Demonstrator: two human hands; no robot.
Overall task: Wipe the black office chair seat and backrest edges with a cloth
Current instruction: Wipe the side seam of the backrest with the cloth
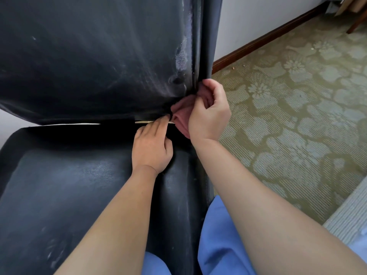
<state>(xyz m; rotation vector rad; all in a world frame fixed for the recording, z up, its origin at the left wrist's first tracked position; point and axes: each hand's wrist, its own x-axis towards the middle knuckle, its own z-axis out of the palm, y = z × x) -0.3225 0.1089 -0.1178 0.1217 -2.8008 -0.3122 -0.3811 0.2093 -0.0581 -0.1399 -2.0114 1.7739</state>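
The black chair's backrest (95,56) fills the upper left, dusty and scuffed along its right edge. Its seat (69,195) spreads below, with a narrow gap between the two. A dull pink cloth (181,114) is bunched at the backrest's lower right corner. My right hand (208,112) grips the cloth against that corner, fingers curled around it. My left hand (152,147) rests on the back of the seat at the gap, its fingertips reaching the cloth's edge; whether they pinch it is hidden.
A green carpet (297,100) with a pale flower pattern lies to the right. A white wall with a dark wooden skirting board (258,38) runs behind the chair. A wooden furniture leg (357,22) stands at the top right. My blue clothing (218,245) shows at the bottom.
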